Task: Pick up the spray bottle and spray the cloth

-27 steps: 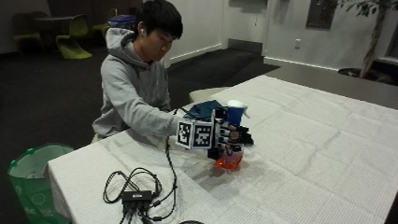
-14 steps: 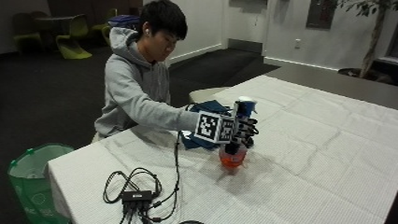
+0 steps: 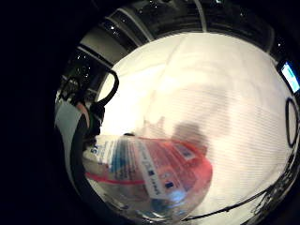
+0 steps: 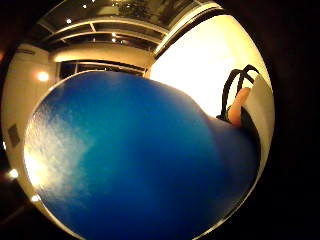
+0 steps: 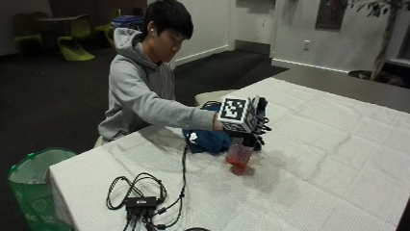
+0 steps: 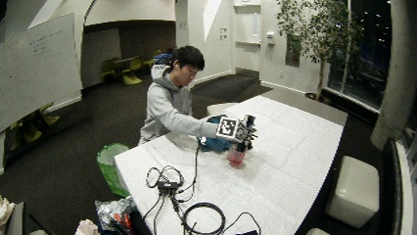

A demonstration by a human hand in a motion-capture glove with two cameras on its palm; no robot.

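Since the last look your gloved right hand (image 5: 255, 126) and the spray bottle (image 5: 240, 155) have shifted a little further from your body, out past the blue cloth (image 5: 206, 138). The bottle's red base looks just clear of the white table (image 5: 333, 163), though the gap is hard to judge. Your fingers are wrapped round the bottle's upper part, near the sprayer head.

Pickup: judged done or nearly so. Spraying: not yet done; the nozzle's heading can't be made out.

Room: the cloth lies just beside the bottle, on your body's side, near the table edge. Beyond the bottle there is open tabletop. A cable bundle (image 5: 142, 202) sits well apart from the cloth, toward the near corner.
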